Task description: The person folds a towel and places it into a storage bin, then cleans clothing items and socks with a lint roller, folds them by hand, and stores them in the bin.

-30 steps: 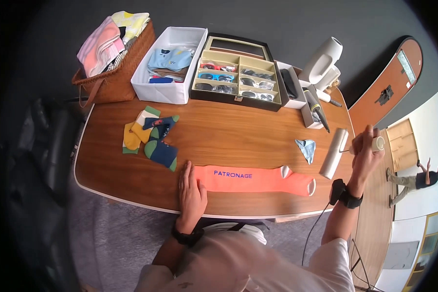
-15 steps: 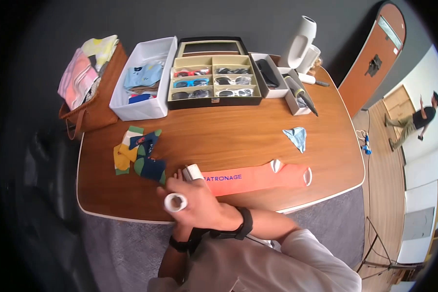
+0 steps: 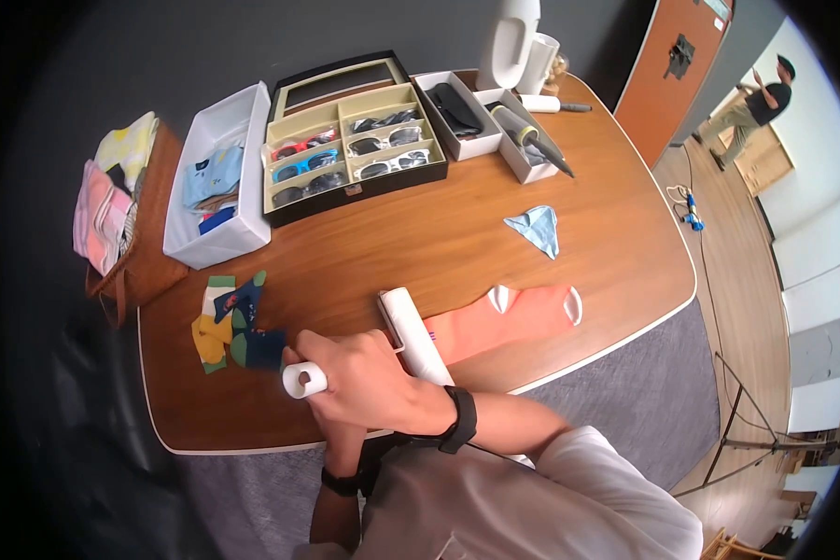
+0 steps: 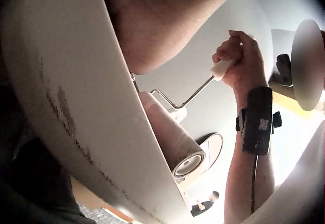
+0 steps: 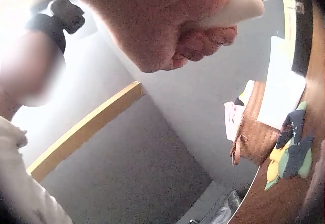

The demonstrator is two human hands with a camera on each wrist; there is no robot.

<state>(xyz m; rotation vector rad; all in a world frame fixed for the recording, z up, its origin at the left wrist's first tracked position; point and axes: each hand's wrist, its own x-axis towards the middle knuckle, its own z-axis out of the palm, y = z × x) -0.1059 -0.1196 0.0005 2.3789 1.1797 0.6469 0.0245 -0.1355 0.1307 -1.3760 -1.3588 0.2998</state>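
My right hand [image 3: 369,378] grips the white handle [image 3: 305,380] of a lint roller. Its white roller [image 3: 414,334] lies across the long coral sock [image 3: 509,322], covering most of the dark lettering. In the left wrist view the roller's end faces the camera, and a bent metal rod [image 4: 195,93] joins it to the handle. My left hand [image 4: 157,25] rests low at the table near the sock's left end. In the head view its fingers are hidden behind my right hand, with only the wrist side showing.
Navy, green and yellow socks [image 3: 266,347] lie left of my hands. A light blue cloth [image 3: 538,230] lies toward the right. Along the back stand a basket of clothes [image 3: 154,238], a white bin [image 3: 224,245], a sunglasses case [image 3: 359,191] and small boxes [image 3: 483,142].
My right hand has swung the lint roller from the table's right side across to the sock's left part, then slightly rightward along it. My left hand has stayed near the sock's left end.
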